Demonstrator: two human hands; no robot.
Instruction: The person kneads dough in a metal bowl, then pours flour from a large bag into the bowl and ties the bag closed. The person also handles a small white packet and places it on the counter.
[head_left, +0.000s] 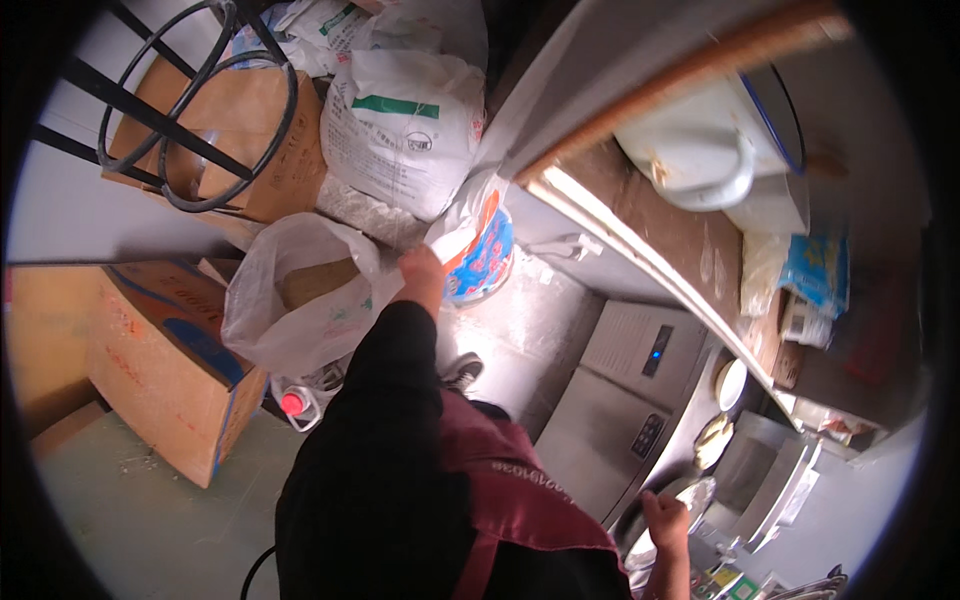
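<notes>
My left hand (422, 271), at the end of a black sleeve, is closed at the mouth of a white sack (457, 238). An orange edge and a blue patterned part with red motifs (480, 262) show below the white part. Just left of this hand stands an open translucent plastic bag (300, 337) with a brown thing (319, 283) inside. My right hand (666, 519) is held in a fist beside a shiny metal bowl (694, 495) on the counter, with nothing visible in it.
Full white sacks (405, 135) and cardboard boxes (161, 375) crowd the left, under a black metal rack (195, 142). A red-capped plastic jug (296, 409) stands by the bag. A stainless steel cabinet (600, 420) and a shelf (660, 217) with a white enamel pot (697, 142) line the right.
</notes>
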